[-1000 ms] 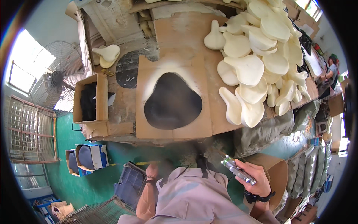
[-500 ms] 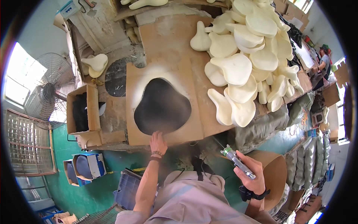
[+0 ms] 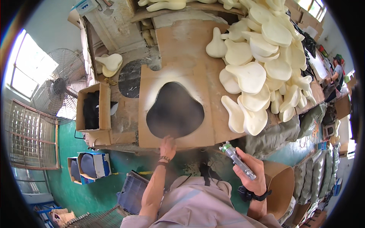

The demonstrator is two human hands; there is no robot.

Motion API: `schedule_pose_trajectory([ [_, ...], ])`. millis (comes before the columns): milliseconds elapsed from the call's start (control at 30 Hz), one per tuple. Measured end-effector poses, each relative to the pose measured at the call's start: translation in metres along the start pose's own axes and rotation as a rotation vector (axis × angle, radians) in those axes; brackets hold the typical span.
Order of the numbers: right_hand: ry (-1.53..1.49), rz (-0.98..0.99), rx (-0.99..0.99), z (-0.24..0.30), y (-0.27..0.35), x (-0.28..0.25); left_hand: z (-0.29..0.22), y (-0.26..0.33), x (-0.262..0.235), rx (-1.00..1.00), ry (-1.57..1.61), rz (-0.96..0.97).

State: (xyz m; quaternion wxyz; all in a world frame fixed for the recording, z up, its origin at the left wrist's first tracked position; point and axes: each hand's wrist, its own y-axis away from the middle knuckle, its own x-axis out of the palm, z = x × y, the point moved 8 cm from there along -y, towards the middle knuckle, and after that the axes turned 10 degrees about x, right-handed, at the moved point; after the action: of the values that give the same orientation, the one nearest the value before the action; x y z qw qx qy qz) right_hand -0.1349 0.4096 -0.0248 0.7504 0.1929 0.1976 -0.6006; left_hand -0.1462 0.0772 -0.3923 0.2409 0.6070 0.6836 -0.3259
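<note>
A black sheet piece [image 3: 175,110], shaped like a rounded triangle, lies flat on a cardboard sheet [image 3: 152,141] on the workbench. Pale overspray marks the cardboard around its upper edge, and a faint mist blurs the piece. My left hand [image 3: 168,148] reaches its near edge, fingers stretched out and fingertips touching the rim; haze softens the fingers. My right hand [image 3: 254,173] is closed around a metal spray gun [image 3: 237,160] with a green-ringed head. The gun sits right of the black piece, off the bench's front edge, its front end toward the bench.
Cream foam bicycle saddles [image 3: 249,78] are heaped on the bench's right. An open carton [image 3: 105,125] with black pieces stands left, near a large fan [image 3: 59,83]. A cardboard box [image 3: 279,178] stands beside my right arm. Another person [image 3: 336,74] is at far right.
The view has shifted, so the bench sits further right in it. My right hand and the spray gun have come left relative to the bench. My left hand remains at the black piece's near edge.
</note>
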Motion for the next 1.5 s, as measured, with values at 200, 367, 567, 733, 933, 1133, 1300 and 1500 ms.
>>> schedule_pose_trajectory([
  [200, 0.017, 0.084, -0.068, 0.003, 0.006, 0.005, -0.010, 0.032, -0.019, -0.087, 0.047, -0.029],
  [367, 0.006, -0.008, 0.032, -0.003, 0.011, -0.013, 0.036, 0.103, -0.032, -0.227, 0.151, -0.064],
  [567, 0.100, 0.178, 0.012, -0.005, 0.030, -0.005, 0.113, 0.216, -0.015, -0.578, -0.081, 0.255],
  [733, 0.050, 0.057, 0.045, -0.002, 0.023, -0.009, 0.165, 0.320, 0.025, -0.779, -0.089, 0.599],
  [933, 0.087, 0.254, -0.010, -0.007, 0.033, 0.004, 0.178, 0.331, 0.037, -0.850, 0.107, 0.415],
  [1133, 0.063, 0.052, 0.041, -0.001, 0.023, -0.010, 0.164, 0.281, 0.031, -0.824, 0.077, 0.371],
  [1300, 0.150, 0.217, 0.048, -0.006, 0.039, -0.013, 0.160, 0.254, 0.033, -0.773, 0.149, 0.325],
  [1500, 0.088, 0.092, 0.062, 0.002, 0.025, -0.020, 0.164, 0.243, 0.040, -0.708, 0.008, 0.458],
])
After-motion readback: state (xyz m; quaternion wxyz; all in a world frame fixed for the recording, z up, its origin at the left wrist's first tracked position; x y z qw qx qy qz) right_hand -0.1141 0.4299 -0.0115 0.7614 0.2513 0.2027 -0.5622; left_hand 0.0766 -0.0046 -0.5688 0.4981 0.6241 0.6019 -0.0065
